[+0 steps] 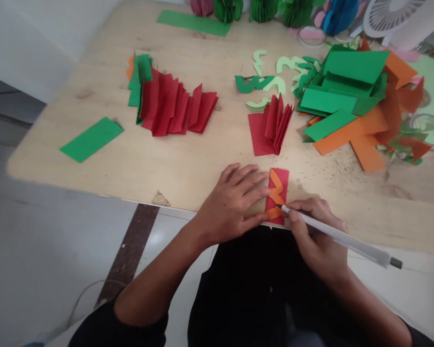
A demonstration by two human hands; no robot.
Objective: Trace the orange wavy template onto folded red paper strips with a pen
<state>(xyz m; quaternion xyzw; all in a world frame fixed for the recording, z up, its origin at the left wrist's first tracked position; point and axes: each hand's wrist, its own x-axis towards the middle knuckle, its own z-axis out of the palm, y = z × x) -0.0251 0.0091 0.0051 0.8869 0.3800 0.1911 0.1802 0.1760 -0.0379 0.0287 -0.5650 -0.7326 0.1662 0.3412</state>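
A pale wooden table (pixel 188 166), dotted with knots, is spread beneath the grip, its rounded corner seen far to the left. Its front edge is scarred by a chip (pixel 161 198) left of the grip. Beyond, at far left, a white wall (pixel 68 24) is glimpsed. Lower left of the grip, a glossy pale floor (pixel 68 231), softly lit, is crossed by a dark strip (pixel 133 250). A white fan (pixel 394 17) is placed beyond, to the right.

Cutout (pixel 276 194) on paper strip (pixel 284 179)

Black sleeves (pixel 130 330) match the black clothing (pixel 246 289), leaving forearms (pixel 166 272) bare.
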